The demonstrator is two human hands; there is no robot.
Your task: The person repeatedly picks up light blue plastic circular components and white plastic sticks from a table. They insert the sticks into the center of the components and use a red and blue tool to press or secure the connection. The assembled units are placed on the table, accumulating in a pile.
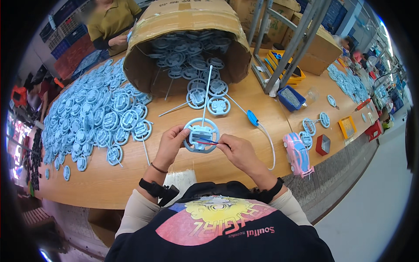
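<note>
A light blue toy steering wheel (201,130) is raised over the table in front of me, its battery-box side facing up. A thin pale rod sticks out from its far rim. My left hand (172,143) grips the wheel's left rim between thumb and fingers. My right hand (237,151), closed in a pinch, has thin red and blue pieces (208,142) at its fingertips. They look like wires and reach across the wheel's middle; their inner ends are too small to make out.
Many blue wheels (94,113) are heaped at left; more lie in a tipped carton (187,19) ahead. At right are a pink toy car (298,153), a white cable (269,144), a blue bin (291,98), a metal frame (297,48). Another person (111,17) stands beyond.
</note>
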